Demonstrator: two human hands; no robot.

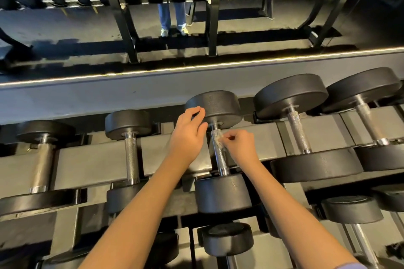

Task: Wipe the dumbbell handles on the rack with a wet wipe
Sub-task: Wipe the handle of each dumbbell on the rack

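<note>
A black dumbbell with a knurled steel handle (pixel 219 157) lies on the top shelf of the rack (pixel 91 164), straight ahead of me. My right hand (pixel 239 147) pinches a small crumpled wet wipe (pixel 218 141) against the upper part of that handle. My left hand (pixel 188 135) rests on the dumbbell's far head (pixel 216 105), fingers loosely curved over its left edge. Other dumbbells on the same shelf flank it, one handle (pixel 131 155) to the left and one handle (pixel 297 132) to the right.
A thicker-handled dumbbell (pixel 41 164) sits at the far left, and another (pixel 369 124) at the far right. Smaller dumbbells (pixel 227 239) lie on the lower shelf. A mirror behind the rack reflects a person's legs (pixel 172 17) and more racks.
</note>
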